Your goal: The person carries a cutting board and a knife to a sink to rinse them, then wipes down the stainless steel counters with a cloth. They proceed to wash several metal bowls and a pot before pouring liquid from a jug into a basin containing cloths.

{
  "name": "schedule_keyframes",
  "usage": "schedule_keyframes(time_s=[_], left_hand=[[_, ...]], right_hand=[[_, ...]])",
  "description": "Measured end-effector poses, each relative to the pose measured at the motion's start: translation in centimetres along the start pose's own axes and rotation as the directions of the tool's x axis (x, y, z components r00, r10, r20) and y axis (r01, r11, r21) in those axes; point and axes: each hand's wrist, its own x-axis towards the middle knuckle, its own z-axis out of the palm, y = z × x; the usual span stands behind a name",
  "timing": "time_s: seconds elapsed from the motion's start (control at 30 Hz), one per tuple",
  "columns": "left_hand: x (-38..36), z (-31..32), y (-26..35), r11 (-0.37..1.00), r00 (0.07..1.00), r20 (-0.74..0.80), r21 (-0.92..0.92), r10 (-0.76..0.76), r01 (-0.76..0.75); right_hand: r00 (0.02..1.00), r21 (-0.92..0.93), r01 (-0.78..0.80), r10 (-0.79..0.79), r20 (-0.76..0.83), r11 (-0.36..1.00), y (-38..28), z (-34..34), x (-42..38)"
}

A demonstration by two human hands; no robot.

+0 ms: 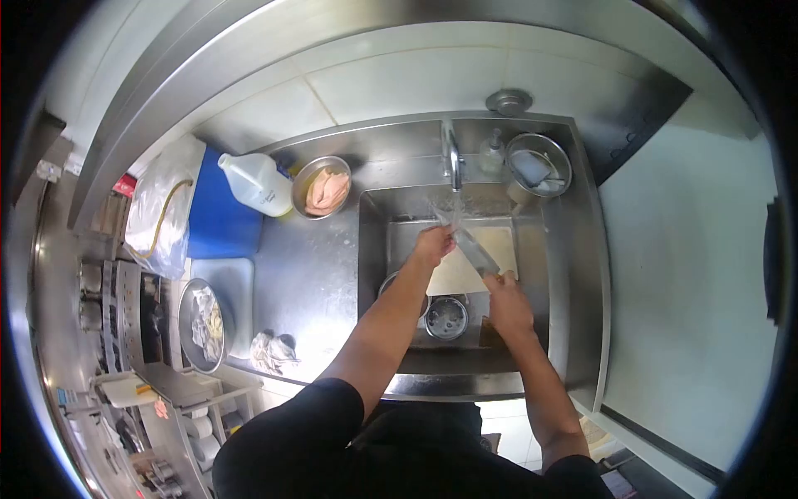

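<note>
Over the steel sink, my right hand is closed round the handle of a large knife. The blade points up and left beneath the faucet, where water splashes. My left hand is at the blade's far part, fingers bent; what lies between them is too small to tell. Below the knife, a pale board lies in the sink. A round metal drain basket sits nearer me, and another round metal item is partly hidden by my left forearm.
Left of the sink stand a metal bowl with a pink cloth-like item, a white jug, a blue box and a crumpled rag. A metal bowl and soap bottle stand at back right.
</note>
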Motion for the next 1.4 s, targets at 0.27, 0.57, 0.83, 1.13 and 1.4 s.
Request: schedule_keyframes(time_s=[0.27, 0.57, 0.83, 1.13, 1.4], left_hand=[[-0.6, -2.3, 0.2, 0.985, 0.987, -0.153, -0.157, 0.047, -0.071], [-13.5, -15.2, 0.1, 0.697, 0.844, -0.146, 0.644, 0.515, -0.314], [-33.7, -45.0, -12.3, 0.675, 0.682, -0.283, 0.610, 0.674, -0.415], [-51.8, -75.3, -40.4, 0.986, 0.498, -0.852, 0.150, 0.163, -0.068], [-58.4, -72.7, -58.8, 0.963, 0.241, -0.936, -0.226, -0.256, 0.144]], right_hand=[[0.990, -0.020, -0.099, 0.101, 0.101, 0.995, -0.6, -2.5, -5.9], [0.982, 0.280, -0.144, 0.102, 0.160, 0.949, 4.6, 1.2, -13.9], [0.707, 0.541, -0.185, -0.271, 0.653, 0.820, -22.3, -1.8, -16.2], [0.196, 0.628, 0.255, -0.675, 0.711, 0.735, -64.2, 26.0, -24.7], [0.132, 0.742, 0.405, -0.837, 0.531, 0.535, -102.7, 48.3, -32.9]])
